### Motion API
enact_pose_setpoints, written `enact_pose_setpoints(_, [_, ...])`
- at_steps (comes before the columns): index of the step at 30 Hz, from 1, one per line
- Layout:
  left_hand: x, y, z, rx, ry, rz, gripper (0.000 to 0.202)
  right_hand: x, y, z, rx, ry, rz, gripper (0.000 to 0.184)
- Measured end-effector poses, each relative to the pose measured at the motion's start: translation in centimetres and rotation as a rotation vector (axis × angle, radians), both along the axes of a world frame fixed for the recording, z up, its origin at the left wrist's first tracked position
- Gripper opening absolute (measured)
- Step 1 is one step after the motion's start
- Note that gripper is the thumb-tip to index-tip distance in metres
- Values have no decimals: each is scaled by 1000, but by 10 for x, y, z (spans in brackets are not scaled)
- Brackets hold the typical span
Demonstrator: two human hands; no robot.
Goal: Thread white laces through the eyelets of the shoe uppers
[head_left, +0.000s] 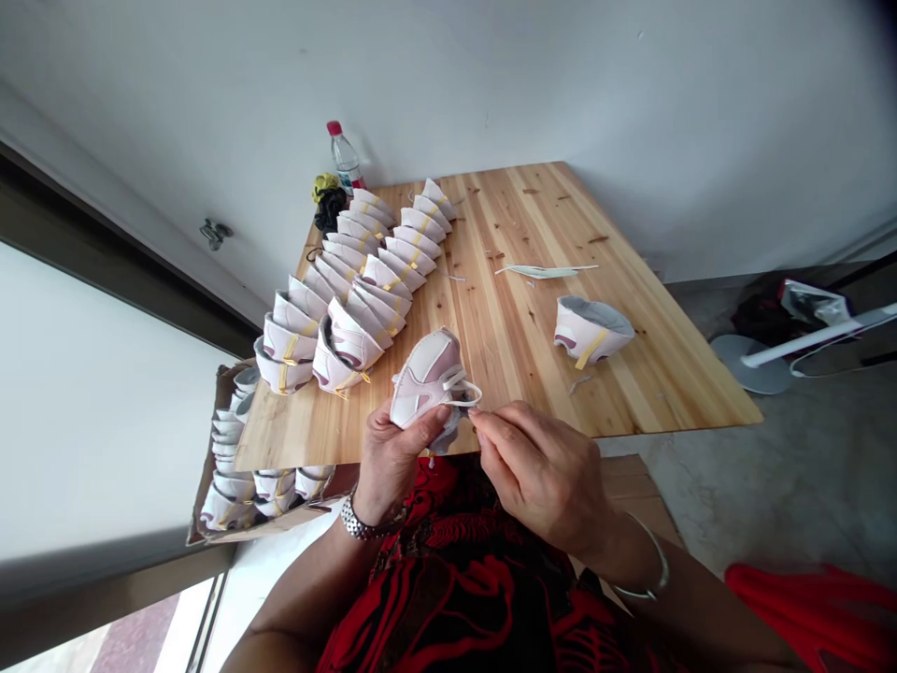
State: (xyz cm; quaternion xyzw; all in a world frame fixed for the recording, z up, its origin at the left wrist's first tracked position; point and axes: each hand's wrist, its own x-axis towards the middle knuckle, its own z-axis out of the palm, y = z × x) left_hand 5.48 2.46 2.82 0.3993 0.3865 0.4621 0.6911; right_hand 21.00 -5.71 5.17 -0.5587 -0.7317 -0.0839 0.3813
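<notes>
My left hand is closed round a white and pink shoe upper, held just above the near edge of the wooden table. My right hand pinches the upper's white lace at its right side. Two rows of similar shoe uppers lie stacked on the table's left part. One more shoe upper with a yellow strip sits alone on the right.
A cardboard box with more uppers stands left of the table, below its edge. A plastic bottle and a dark bundle sit at the far corner. A thin white strip lies mid-table. A fan base stands on the floor at right.
</notes>
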Motion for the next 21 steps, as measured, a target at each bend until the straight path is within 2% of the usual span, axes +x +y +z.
enact_pose_setpoints(12, [-5, -5, 0, 111, 86, -23, 16, -6, 6, 1, 4, 8, 13, 21])
enact_pose_setpoints(15, [-7, -6, 0, 234, 175, -20, 14, -7, 7, 2, 0, 7, 1, 20])
enact_pose_setpoints(21, [-12, -6, -1, 577, 373, -29, 12, -5, 10, 5, -45, -16, -24, 21])
